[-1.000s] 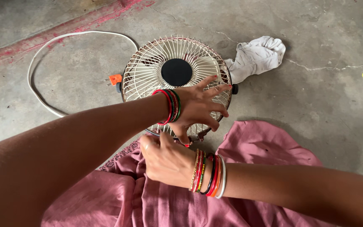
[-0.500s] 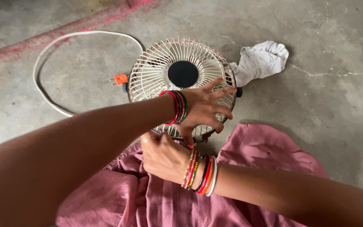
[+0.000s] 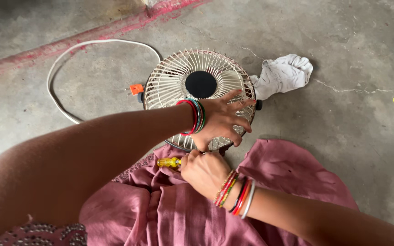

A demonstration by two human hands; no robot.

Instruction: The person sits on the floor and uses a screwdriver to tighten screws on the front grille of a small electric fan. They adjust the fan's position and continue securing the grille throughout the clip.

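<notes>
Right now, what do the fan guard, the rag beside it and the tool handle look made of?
Fan guard: thin wire, likely metal, with a cream painted coat and a black round hub. Rag: soft white cloth, crumpled in folds. Tool handle: clear yellow, glossy, probably plastic; the right hand covers the rest. The left hand rests spread on the guard.

No packages, labels, signs or screens show anywhere in the frame.
</notes>
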